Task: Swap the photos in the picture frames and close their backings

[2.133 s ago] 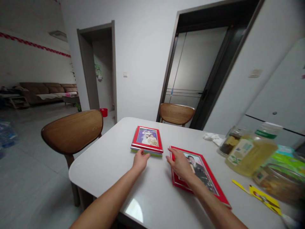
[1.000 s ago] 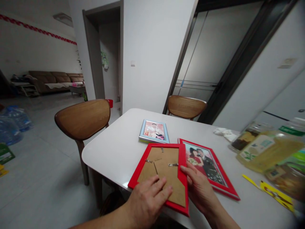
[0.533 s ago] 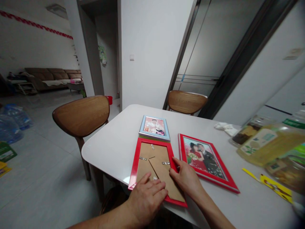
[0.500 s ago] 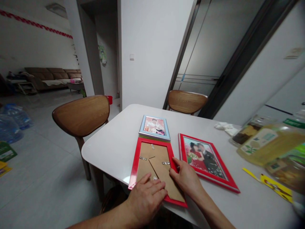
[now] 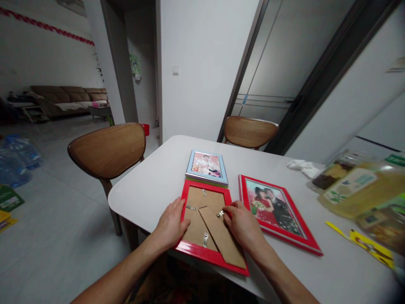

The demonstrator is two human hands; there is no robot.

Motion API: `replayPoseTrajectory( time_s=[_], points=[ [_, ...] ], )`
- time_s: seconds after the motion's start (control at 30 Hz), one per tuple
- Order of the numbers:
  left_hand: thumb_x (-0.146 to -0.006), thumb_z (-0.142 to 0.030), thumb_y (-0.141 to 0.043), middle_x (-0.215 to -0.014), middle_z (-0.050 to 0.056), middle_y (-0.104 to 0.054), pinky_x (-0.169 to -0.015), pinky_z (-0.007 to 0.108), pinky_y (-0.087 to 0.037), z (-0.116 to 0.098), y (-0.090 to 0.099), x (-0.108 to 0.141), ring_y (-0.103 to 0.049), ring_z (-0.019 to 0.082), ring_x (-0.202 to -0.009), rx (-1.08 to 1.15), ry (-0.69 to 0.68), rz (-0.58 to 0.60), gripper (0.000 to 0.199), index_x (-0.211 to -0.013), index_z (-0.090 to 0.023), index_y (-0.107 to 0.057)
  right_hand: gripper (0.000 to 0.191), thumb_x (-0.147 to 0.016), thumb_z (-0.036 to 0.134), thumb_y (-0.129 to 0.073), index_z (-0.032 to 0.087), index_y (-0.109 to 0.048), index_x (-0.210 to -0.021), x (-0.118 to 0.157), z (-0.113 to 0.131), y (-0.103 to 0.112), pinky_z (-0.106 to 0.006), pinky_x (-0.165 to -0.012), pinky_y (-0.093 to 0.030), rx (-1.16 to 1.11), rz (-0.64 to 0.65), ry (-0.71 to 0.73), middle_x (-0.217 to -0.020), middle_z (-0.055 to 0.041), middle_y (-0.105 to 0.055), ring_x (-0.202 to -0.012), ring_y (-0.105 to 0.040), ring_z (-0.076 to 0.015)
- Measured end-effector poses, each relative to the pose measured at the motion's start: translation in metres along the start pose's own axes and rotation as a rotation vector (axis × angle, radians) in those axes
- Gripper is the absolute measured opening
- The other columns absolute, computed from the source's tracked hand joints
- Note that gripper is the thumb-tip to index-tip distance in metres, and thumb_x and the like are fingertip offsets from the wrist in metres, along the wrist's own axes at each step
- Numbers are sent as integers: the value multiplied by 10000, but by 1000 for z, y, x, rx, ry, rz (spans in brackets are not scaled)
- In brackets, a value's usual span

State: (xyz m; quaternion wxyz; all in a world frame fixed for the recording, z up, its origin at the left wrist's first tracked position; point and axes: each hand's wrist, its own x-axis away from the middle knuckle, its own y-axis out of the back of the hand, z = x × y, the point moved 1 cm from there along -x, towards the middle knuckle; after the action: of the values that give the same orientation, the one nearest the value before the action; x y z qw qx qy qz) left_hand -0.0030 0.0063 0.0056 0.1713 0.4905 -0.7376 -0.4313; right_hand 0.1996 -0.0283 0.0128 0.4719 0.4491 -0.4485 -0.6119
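Between both hands: red frame (image 5: 207,219), face-down on table (image 5: 152,190), long axis running away from body. Left hand (image 5: 172,221) flat, fingers spread on left rail. Right hand (image 5: 242,223) nearer metal clip (image 5: 219,214), fingertips pinching it. Blue frame (image 5: 207,166) just beyond.

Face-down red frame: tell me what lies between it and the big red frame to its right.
In the head view, only a narrow strip of bare white table separates the face-down red frame from the large red frame; the right hand overlaps its near end.
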Motion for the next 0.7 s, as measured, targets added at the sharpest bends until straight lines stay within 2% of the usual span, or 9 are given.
replayPoseTrajectory(
  time_s=[0.17,0.3,0.4,0.5,0.6,0.7],
  points=[
    [-706,-192,-493,-1271,158,-389,-993,368,-256,0,-2,3,-346,242,-1175,25,15,-19,527,-1206,-70,-377,266,-766,235,-398,173,-623,-893,1,2,2,-283,-619,-382,46,-56,31,-868,-100,-557,-740,-532,-190],
    [-708,-193,-492,-1266,137,-404,-990,369,-264,3,-6,2,-362,230,-1166,37,7,-56,508,-1198,-107,-390,261,-767,265,-420,180,-616,-918,-4,28,3,-316,-741,-363,0,-152,176,-951,-102,-574,-886,-489,-222],
    [-720,-190,-469,-1259,130,-414,-986,377,-273,5,-8,2,-368,221,-1163,8,2,-63,484,-1193,-116,-394,223,-771,260,-427,185,-634,-809,-11,55,-4,-276,-726,-366,-97,-91,299,-855,-78,-592,-816,-508,-182],
    [-727,-186,-454,-1254,139,-417,-987,373,-275,4,-7,2,-369,222,-1163,2,-2,-55,473,-1189,-98,-400,223,-771,249,-430,176,-624,-691,-21,72,-15,-261,-683,-368,-127,-63,331,-746,-69,-581,-724,-508,-162],
    [-724,-174,-456,-1252,158,-414,-991,365,-270,2,-6,2,-367,229,-1162,17,-13,-47,480,-1188,-66,-402,247,-784,222,-401,154,-616,-683,-28,76,-23,-268,-679,-368,-138,-85,302,-755,-90,-576,-729,-506,-168],
    [-726,-173,-453,-1250,155,-417,-989,362,-272,2,-6,2,-374,224,-1156,9,-14,-52,478,-1190,-68,-402,239,-783,204,-402,150,-620,-703,-29,71,-22,-267,-712,-376,-152,-75,319,-764,-88,-581,-759,-512,-166]
  ],
)
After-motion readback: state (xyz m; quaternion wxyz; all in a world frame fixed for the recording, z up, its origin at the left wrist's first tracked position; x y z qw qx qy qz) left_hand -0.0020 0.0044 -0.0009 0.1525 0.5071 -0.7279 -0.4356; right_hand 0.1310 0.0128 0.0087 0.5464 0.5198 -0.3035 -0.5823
